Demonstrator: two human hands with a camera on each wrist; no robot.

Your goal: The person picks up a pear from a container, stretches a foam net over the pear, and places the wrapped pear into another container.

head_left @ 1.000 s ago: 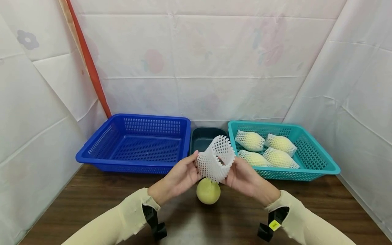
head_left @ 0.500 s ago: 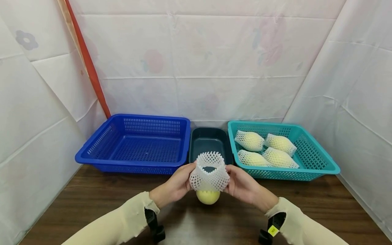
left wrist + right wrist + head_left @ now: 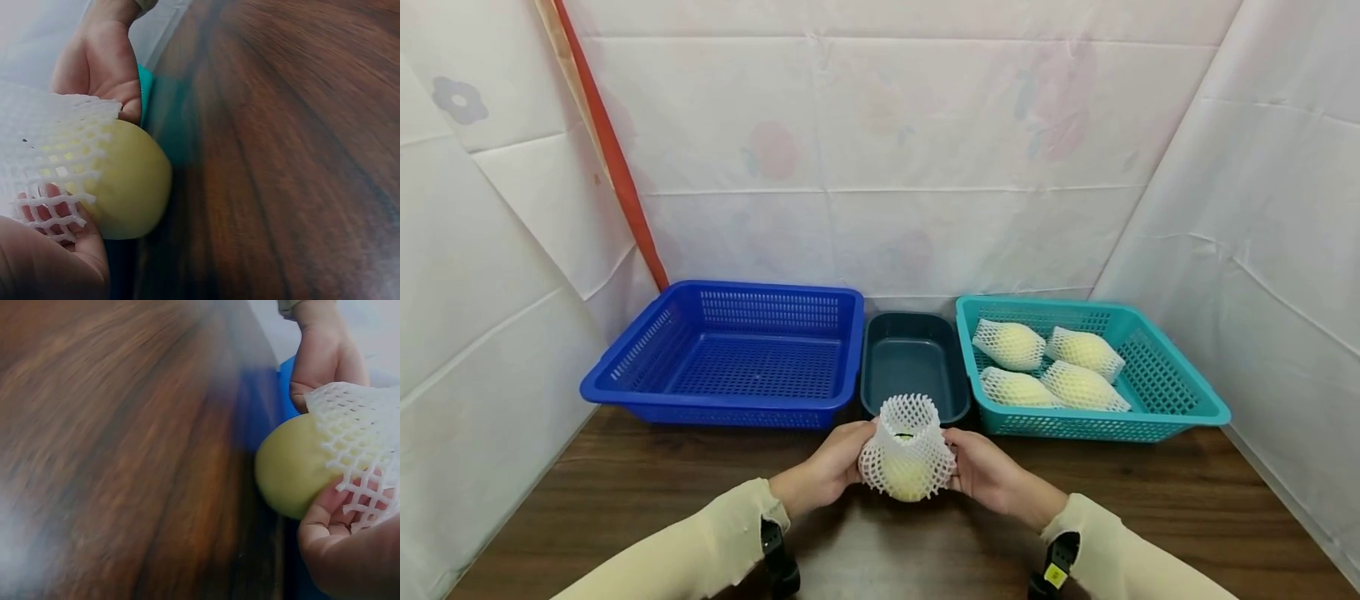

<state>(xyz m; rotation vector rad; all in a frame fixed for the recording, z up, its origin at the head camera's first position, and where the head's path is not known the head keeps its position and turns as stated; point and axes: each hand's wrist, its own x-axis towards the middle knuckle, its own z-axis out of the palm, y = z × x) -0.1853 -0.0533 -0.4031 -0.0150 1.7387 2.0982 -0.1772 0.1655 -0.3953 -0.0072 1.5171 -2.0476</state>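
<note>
A white foam fruit net [image 3: 916, 429] stands around a round, smooth, yellow-green fruit [image 3: 140, 181] on the table, between my hands. Its narrower top end gapes upward, and the wider lower end flares out over the fruit. The left hand [image 3: 835, 467] grips the net's left side, thumb outside and fingertips partly showing through the mesh. On the opposite side my right hand [image 3: 988, 473] pinches the net in the same way. In both wrist views the lower part of the fruit shows bare below the net's edge, while its upper part lies under the mesh.
A blue basket [image 3: 752, 410] stands at the back left and a small dark teal tray [image 3: 916, 325] behind the hands. In the turquoise basket [image 3: 1097, 429] at the right lie several netted fruits [image 3: 1015, 343]. White sheeting [image 3: 880, 167] rises behind the wooden table [image 3: 647, 492].
The net has come down from above the fruit, turning from tilted to upright, and now covers most of it. Both hands have moved down with it.
</note>
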